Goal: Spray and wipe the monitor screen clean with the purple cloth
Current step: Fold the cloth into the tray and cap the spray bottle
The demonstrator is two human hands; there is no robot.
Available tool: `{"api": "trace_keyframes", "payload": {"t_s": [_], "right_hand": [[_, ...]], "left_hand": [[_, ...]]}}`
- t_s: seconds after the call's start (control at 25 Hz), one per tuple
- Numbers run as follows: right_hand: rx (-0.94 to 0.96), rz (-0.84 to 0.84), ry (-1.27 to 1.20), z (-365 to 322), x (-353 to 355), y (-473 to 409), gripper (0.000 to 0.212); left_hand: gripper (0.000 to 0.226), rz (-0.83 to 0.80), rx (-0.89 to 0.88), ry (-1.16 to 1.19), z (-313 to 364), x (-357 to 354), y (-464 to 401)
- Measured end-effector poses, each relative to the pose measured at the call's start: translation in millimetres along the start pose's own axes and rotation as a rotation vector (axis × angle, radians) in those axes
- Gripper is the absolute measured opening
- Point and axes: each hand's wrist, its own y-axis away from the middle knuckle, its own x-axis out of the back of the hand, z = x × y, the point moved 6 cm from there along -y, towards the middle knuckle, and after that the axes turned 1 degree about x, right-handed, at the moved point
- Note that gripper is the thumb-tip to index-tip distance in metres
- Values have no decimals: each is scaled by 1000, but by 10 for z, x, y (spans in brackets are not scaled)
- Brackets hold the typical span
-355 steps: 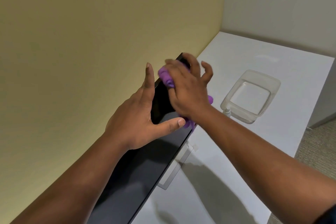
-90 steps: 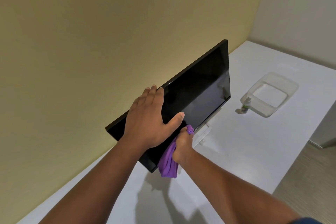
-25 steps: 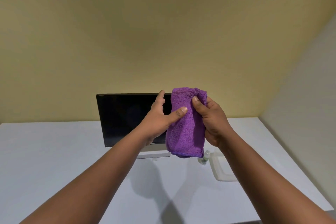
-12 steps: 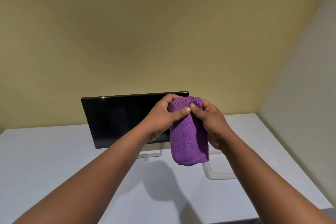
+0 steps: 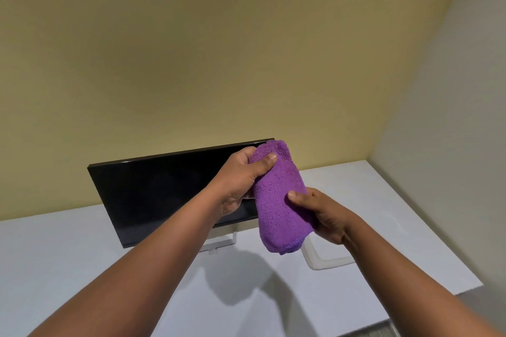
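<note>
Now, in the head view, both hands hold the cloth (image 5: 280,197) in the air in front of the monitor (image 5: 169,191), at about 3 o'clock of its screen. The left hand (image 5: 241,180) pinches the cloth's top; the right hand (image 5: 323,213) grips its lower side. This looks like refolding between wipes. Next, the cloth should go back flat on the screen, or down if wiping is done. Half a second ago both hands pinched the top together; the right has since slid lower. A tray (image 5: 325,261) lies at 5 o'clock of the cloth.
</note>
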Motion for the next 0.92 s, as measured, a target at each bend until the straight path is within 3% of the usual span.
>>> {"api": "trace_keyframes", "payload": {"t_s": [0.2,0.44,0.6,0.92], "right_hand": [[-45,126,-66,418,200,-107,89],[111,302,-453,490,632,13,82],[156,370,-461,468,1012,26,54],[16,607,-334,575,2034,165,80]], "left_hand": [[23,23,-4,63,-165,144,-293],[26,18,51,112,-575,143,-440],[28,-3,77,25,-907,80,-538],[41,75,165,-122,-1408,-301,-839]]}}
